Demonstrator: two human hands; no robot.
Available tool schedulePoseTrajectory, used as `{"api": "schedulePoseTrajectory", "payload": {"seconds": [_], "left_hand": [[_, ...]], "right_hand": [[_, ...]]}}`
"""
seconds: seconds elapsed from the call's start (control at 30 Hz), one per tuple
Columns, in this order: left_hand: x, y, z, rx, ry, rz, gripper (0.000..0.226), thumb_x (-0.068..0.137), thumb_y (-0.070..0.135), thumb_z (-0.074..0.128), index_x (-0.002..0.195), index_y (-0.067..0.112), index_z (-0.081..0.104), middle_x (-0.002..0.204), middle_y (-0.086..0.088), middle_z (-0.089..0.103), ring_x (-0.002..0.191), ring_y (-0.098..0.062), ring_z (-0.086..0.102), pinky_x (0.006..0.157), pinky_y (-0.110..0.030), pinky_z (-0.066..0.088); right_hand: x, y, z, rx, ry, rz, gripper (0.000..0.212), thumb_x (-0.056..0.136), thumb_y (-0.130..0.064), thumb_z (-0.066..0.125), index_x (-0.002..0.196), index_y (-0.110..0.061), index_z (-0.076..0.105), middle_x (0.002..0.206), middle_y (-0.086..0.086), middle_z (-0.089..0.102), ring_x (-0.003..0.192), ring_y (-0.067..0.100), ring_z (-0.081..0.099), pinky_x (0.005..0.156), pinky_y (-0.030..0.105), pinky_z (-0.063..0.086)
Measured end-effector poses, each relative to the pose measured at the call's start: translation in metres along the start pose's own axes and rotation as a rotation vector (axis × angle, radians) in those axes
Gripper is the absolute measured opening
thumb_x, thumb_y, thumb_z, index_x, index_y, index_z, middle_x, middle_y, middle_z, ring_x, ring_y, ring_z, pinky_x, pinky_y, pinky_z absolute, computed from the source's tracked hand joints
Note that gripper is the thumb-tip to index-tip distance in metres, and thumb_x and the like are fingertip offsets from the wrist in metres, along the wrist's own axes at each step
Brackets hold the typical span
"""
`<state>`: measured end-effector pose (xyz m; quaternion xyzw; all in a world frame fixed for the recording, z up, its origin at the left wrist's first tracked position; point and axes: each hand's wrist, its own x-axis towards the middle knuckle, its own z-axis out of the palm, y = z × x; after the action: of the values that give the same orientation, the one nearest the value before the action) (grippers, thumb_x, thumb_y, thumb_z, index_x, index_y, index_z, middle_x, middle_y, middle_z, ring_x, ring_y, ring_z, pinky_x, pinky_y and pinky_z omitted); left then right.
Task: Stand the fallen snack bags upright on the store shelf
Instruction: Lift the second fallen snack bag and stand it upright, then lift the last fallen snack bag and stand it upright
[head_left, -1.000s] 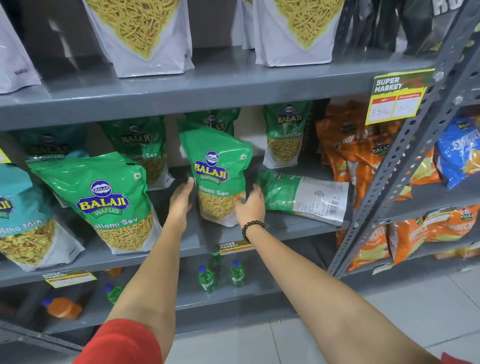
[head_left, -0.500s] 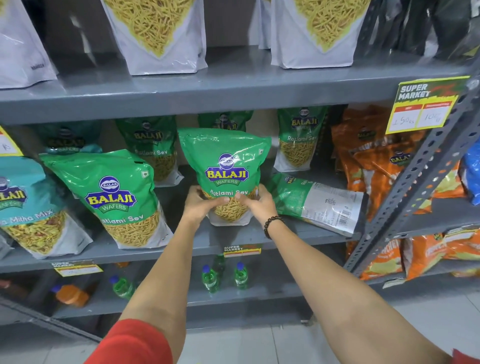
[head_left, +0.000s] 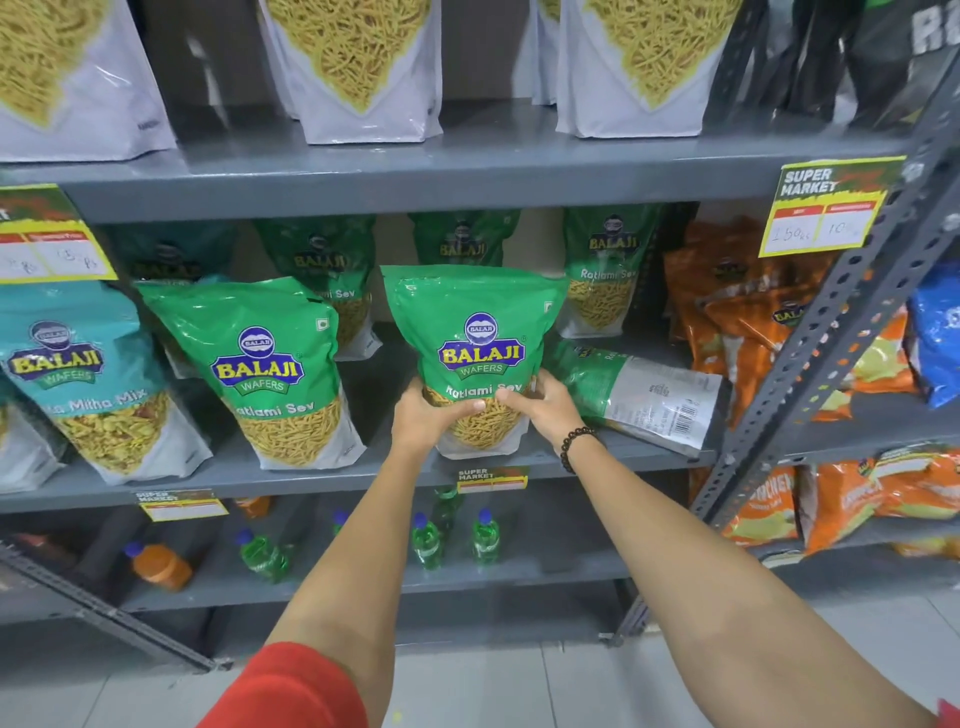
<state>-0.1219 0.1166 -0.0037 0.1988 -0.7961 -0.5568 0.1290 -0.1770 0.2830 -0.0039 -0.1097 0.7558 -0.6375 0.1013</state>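
Observation:
A green Ratlami Sev bag (head_left: 475, 332) stands upright at the front middle of the grey middle shelf (head_left: 332, 475). My left hand (head_left: 426, 415) grips its lower left side and my right hand (head_left: 545, 408) grips its lower right side, thumbs across the front. Just to its right, another green bag (head_left: 644, 392) lies on its side with its barcode label facing out. A third green Ratlami Sev bag (head_left: 270, 364) leans to the left of the held one. Several more green bags stand in the back row.
A teal Mitha Mix bag (head_left: 83, 374) stands at the far left. Orange snack bags (head_left: 737, 312) fill the right end beside a perforated grey upright (head_left: 831, 332). White sev bags sit on the shelf above, small bottles (head_left: 426, 540) on the one below.
Both hands have closed onto the lower part of the middle green bag, which now stands straighter and faces front. The view has moved closer to the shelf.

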Motion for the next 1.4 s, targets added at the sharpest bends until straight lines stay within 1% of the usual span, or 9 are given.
{"api": "schedulePoseTrajectory", "payload": {"seconds": [0.37, 0.5, 0.63, 0.73, 0.83, 0.93, 1.1, 1.27, 1.4], "left_hand": [[-0.008, 0.005, 0.002, -0.033, -0.029, -0.019, 0.078, 0.058, 0.035, 0.085, 0.123, 0.012, 0.047, 0.121, -0.009, 0.062, 0.107, -0.022, 0.06, 0.092, -0.039, 0.052], [-0.012, 0.008, 0.001, -0.063, -0.023, -0.019, 0.082, 0.057, 0.033, 0.085, 0.125, 0.011, 0.045, 0.123, -0.009, 0.06, 0.109, -0.023, 0.058, 0.094, -0.041, 0.051], [-0.023, 0.01, 0.0, -0.097, -0.014, -0.003, 0.087, 0.058, 0.033, 0.085, 0.129, 0.011, 0.041, 0.129, -0.01, 0.056, 0.115, -0.023, 0.055, 0.098, -0.045, 0.048], [-0.035, 0.014, 0.003, -0.065, 0.098, 0.064, 0.091, 0.06, 0.036, 0.084, 0.133, 0.009, 0.037, 0.135, -0.011, 0.048, 0.124, -0.024, 0.047, 0.104, -0.044, 0.042], [-0.054, 0.024, 0.011, 0.025, 0.335, 0.187, 0.088, 0.069, 0.039, 0.077, 0.137, 0.007, 0.032, 0.142, -0.013, 0.036, 0.133, -0.026, 0.036, 0.108, -0.042, 0.034], [-0.073, 0.041, 0.027, 0.017, 0.408, 0.335, 0.068, 0.075, 0.035, 0.072, 0.129, 0.009, 0.04, 0.13, -0.01, 0.044, 0.122, -0.023, 0.044, 0.101, -0.036, 0.038], [-0.091, 0.069, 0.071, -0.059, 0.31, 0.48, 0.04, 0.079, 0.03, 0.069, 0.106, 0.007, 0.052, 0.101, 0.0, 0.047, 0.094, -0.018, 0.048, 0.084, -0.027, 0.039], [-0.082, 0.077, 0.125, -0.079, 0.13, 0.303, 0.044, 0.083, 0.029, 0.065, 0.115, 0.002, 0.05, 0.116, -0.013, 0.054, 0.107, -0.027, 0.052, 0.095, -0.034, 0.04], [-0.057, 0.081, 0.171, -0.089, 0.038, -0.113, 0.067, 0.088, 0.039, 0.055, 0.134, -0.005, 0.035, 0.141, -0.024, 0.042, 0.13, -0.034, 0.04, 0.105, -0.035, 0.031]], "right_hand": [[-0.001, 0.001, 0.0, 0.021, -0.001, 0.029, 0.05, 0.074, -0.024, 0.075, 0.118, -0.013, 0.054, 0.121, 0.009, 0.063, 0.111, 0.025, 0.06, 0.097, 0.044, 0.049], [-0.002, -0.001, -0.002, 0.054, -0.018, 0.062, 0.055, 0.072, -0.015, 0.077, 0.121, -0.013, 0.051, 0.122, 0.007, 0.062, 0.109, 0.022, 0.059, 0.084, 0.029, 0.049], [-0.004, -0.001, -0.01, -0.02, 0.009, 0.129, 0.088, 0.068, -0.008, 0.078, 0.142, -0.009, 0.03, 0.145, 0.01, 0.042, 0.133, 0.025, 0.041, 0.107, 0.039, 0.038], [-0.011, -0.001, -0.022, -0.099, 0.055, 0.176, 0.101, 0.069, -0.01, 0.079, 0.147, -0.009, 0.015, 0.154, 0.013, 0.026, 0.141, 0.027, 0.028, 0.115, 0.043, 0.027], [-0.02, 0.001, -0.036, -0.143, 0.095, 0.174, 0.097, 0.07, -0.01, 0.077, 0.146, -0.007, 0.017, 0.153, 0.014, 0.028, 0.14, 0.027, 0.03, 0.114, 0.04, 0.029], [-0.027, 0.002, -0.05, -0.208, 0.153, 0.162, 0.087, 0.071, -0.009, 0.074, 0.144, -0.006, 0.025, 0.151, 0.014, 0.033, 0.138, 0.026, 0.034, 0.111, 0.037, 0.03], [-0.029, 0.003, -0.078, -0.319, 0.244, 0.161, 0.078, 0.074, -0.011, 0.071, 0.142, -0.009, 0.032, 0.148, 0.011, 0.039, 0.135, 0.026, 0.038, 0.113, 0.037, 0.032], [-0.015, -0.002, -0.114, -0.421, 0.28, 0.171, 0.071, 0.076, -0.012, 0.066, 0.14, -0.01, 0.035, 0.142, 0.015, 0.045, 0.13, 0.031, 0.043, 0.108, 0.039, 0.038], [0.007, -0.002, -0.146, -0.554, 0.278, 0.13, 0.059, 0.08, -0.011, 0.061, 0.135, -0.006, 0.04, 0.135, 0.02, 0.051, 0.124, 0.034, 0.048, 0.099, 0.037, 0.042]]}}
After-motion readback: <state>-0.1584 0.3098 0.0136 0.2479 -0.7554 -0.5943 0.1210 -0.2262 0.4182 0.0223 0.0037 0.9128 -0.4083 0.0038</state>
